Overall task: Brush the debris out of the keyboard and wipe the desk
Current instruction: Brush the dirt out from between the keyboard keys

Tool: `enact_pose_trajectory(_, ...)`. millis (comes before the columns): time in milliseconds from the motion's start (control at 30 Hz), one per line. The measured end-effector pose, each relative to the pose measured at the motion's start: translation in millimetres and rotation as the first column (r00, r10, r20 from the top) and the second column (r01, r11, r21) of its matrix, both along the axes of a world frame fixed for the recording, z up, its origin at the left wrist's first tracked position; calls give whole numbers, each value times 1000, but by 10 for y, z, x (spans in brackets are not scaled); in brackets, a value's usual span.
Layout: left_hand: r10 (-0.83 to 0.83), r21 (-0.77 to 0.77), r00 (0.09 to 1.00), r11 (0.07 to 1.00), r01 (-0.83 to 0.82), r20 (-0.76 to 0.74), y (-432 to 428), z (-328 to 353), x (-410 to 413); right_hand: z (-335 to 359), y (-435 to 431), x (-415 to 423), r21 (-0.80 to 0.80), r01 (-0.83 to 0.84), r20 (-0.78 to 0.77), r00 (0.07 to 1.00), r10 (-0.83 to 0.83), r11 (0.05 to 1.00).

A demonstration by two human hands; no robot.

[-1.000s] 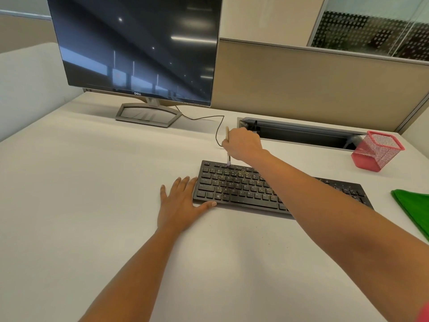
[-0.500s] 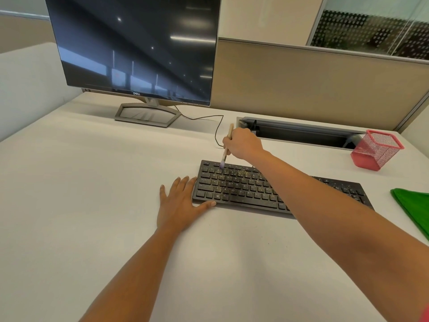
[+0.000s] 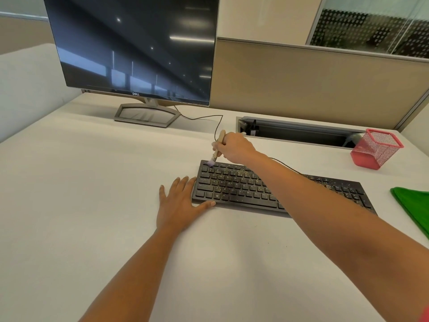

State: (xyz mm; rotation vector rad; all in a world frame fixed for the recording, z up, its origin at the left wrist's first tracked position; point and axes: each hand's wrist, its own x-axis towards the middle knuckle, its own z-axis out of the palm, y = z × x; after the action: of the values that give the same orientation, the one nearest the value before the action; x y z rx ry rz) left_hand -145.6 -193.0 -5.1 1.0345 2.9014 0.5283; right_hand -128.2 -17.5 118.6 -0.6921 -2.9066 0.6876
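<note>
Black keyboard (image 3: 243,189) sits mid-frame on the white surface (image 3: 92,194), speckled with yellowish debris (image 3: 234,174). Left hand (image 3: 178,205) lies flat just left of it, fingers (image 3: 185,182) straight and holding nothing, thumb against the keyboard's near edge. Right hand (image 3: 235,148) grips a small wooden brush (image 3: 218,145), bristles down on the keyboard's upper-left corner. Green cloth (image 3: 415,205) lies at the frame's right edge, well apart

Black keyboard (image 3: 232,184) speckled yellowish, white table (image 3: 92,205).
Pink mesh cup (image 3: 376,149), green cloth (image 3: 415,203), tan-handled brush (image 3: 216,153) with lilac bristles.
</note>
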Motion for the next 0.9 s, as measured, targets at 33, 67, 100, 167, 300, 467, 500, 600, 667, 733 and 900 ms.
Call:
enact_pose_trajectory(33, 0, 1, 1000, 1000, 0, 0, -2, 3, 1, 15, 8, 25, 72, 3, 36, 999, -5, 997)
enact_pose_trajectory(67, 0, 0, 1000, 1000, 0, 2, 1, 2, 2, 37, 20, 49, 141, 3, 69, 998, -13, 990)
enact_pose_trajectory(100, 0, 0, 1000, 1000, 0, 3, 0, 2, 1, 61, 31, 67, 197, 5, 92, 995, -23, 980)
enact_pose_trajectory(167, 0, 0, 1000, 1000, 0, 5, 2, -2, -1, 107, 56, 87, 280, 18, 111, 993, -51, 960)
enact_pose_trajectory(300, -2, 0, 1000, 1000, 2, 8, 1, 0, -3, 137, 88, 54, 267, 85, 13, 996, -92, 960)
enact_pose_trajectory(467, -1, 7, 1000, 1000, 1, 10, 0, -2, -7, 27, 61, 31, 80, 112, -48, 993, -108, 990)
enact_pose_trajectory(500, -2, 5, 1000, 1000, 2, 11, -2, -4, -8, 8, 59, 41, 72, 107, -29, 994, -105, 992)
enact_pose_trajectory(600, -2, 0, 1000, 1000, 2, 16, -1, -2, -5, 11, 69, 57, 42, 87, 20, 996, -88, 995)
enact_pose_trajectory(667, -2, 2, 1000, 1000, 2, 19, 3, 0, -6, 43, 93, 51, 11, 98, 28, 995, -98, 995)
enact_pose_trajectory(733, -2, 4, 1000, 1000, 2, 17, 4, -1, -7, 58, 114, 40, 15, 124, -11, 992, -123, 992)
enact_pose_trajectory(900, -1, -5, 1000, 1000, 1, 16, -1, -8, -11, -40, 116, 33, -7, 148, -94, 985, -148, 989)
